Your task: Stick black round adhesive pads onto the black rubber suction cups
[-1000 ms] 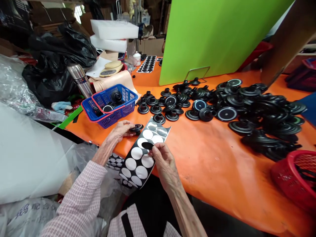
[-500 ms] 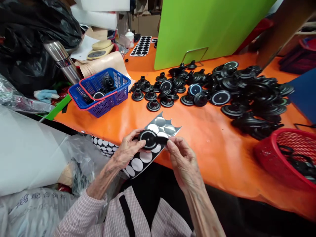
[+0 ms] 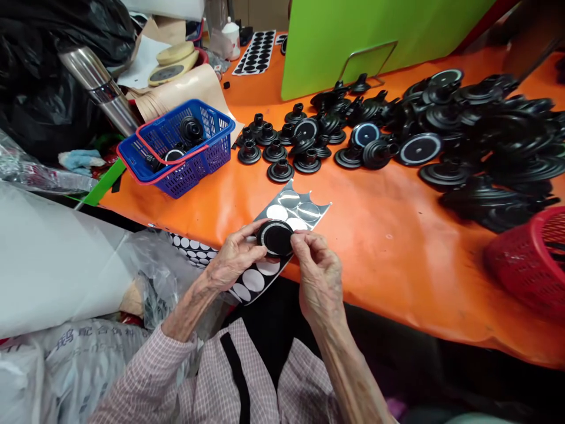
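Observation:
My left hand (image 3: 233,262) holds a round black plastic part (image 3: 276,237) by its left rim, its flat face turned up. My right hand (image 3: 315,268) pinches the part's right edge, fingers pressed on a black round sticker that lies on that face. Under both hands, at the near edge of the orange table (image 3: 388,247), lies a black sticker sheet (image 3: 282,227) with white circles where stickers are gone.
A blue basket (image 3: 176,150) with a few black parts stands at the left. Rows and a big heap of black parts (image 3: 441,135) fill the back and right. A red basket (image 3: 527,259) sits at right, a green board (image 3: 353,35) behind, a steel flask (image 3: 99,88) at left.
The left hand brought a black part from the table to over the sheet. The right hand carried a peeled black sticker onto the part's face, where it now lies.

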Tool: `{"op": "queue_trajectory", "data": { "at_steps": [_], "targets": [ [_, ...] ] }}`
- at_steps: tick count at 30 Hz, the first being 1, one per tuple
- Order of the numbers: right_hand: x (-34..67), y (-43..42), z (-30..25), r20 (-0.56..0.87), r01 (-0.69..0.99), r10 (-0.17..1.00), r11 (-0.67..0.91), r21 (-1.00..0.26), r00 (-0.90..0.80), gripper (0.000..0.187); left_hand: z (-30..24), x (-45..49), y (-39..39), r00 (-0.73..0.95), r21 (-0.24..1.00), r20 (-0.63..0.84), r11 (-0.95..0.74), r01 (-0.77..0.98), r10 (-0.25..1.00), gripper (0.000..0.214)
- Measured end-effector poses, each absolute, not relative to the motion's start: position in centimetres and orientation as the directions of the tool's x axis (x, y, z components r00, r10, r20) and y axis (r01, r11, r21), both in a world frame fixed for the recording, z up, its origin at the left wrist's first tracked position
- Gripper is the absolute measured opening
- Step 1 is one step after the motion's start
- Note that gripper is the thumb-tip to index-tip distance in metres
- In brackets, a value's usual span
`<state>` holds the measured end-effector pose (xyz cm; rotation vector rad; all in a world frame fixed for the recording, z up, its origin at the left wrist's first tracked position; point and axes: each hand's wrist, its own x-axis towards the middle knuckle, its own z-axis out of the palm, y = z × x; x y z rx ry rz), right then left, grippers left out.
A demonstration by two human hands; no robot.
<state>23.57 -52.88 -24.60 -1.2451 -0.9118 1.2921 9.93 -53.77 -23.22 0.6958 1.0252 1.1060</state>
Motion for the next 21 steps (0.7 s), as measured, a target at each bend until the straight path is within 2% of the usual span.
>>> {"op": "queue_trajectory", "data": {
  "at_steps": [14,21],
  "targets": [
    [22.92,-52.9,-24.66,-0.153,-0.174,0.976,-0.126,-0.977,0.154,0.026,-23.13,9.81,-53.69,0.154,0.866,-0.299,0.336,-0.37,0.942,0.056],
    [22.71,-53.1,-24.81,-0.068,-0.073,0.98,-0.055,-0.996,0.186,0.023,-23.16,9.85,-53.73,0.134,0.859,-0.321,0.348,-0.374,0.937,0.057]
  ]
}}
